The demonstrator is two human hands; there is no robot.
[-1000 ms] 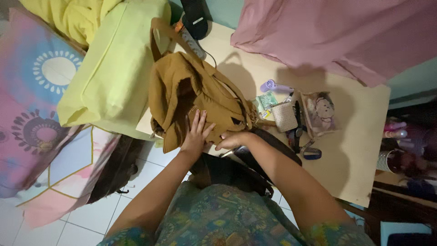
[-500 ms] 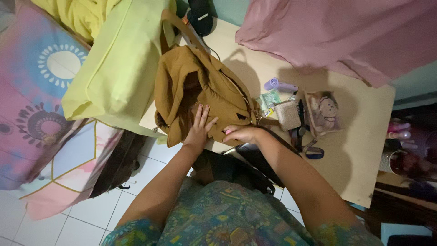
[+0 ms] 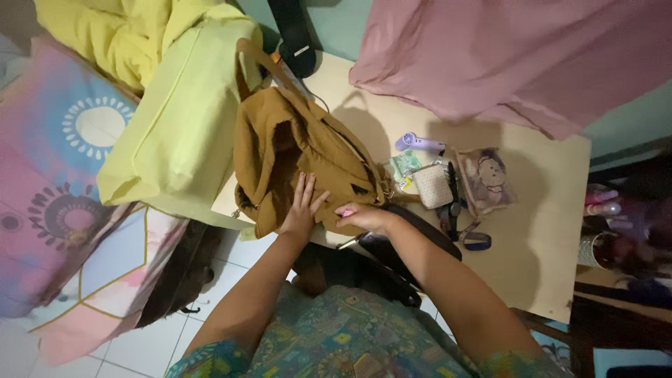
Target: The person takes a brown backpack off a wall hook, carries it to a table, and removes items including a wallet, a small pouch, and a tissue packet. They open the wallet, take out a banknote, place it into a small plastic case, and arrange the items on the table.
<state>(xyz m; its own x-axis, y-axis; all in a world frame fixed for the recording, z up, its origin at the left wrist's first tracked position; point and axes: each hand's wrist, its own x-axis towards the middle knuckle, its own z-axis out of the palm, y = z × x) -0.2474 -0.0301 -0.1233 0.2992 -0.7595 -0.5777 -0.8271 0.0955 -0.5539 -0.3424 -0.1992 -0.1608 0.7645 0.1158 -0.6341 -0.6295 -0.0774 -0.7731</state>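
Pressing my left hand flat, fingers spread, on the brown bag slumped at the table's near edge, my right hand curled at its lower hem, I judge packing barely begun: pouches lie outside.

A wooden table carries a brown bag and small pouches.

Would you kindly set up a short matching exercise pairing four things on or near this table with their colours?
Things:
1. bag
2. pillow
3. fan
4. cloth

Colours:
A. pink
B. brown
C. purple
D. yellow-green

Pairs: 1-B, 2-D, 3-C, 4-A
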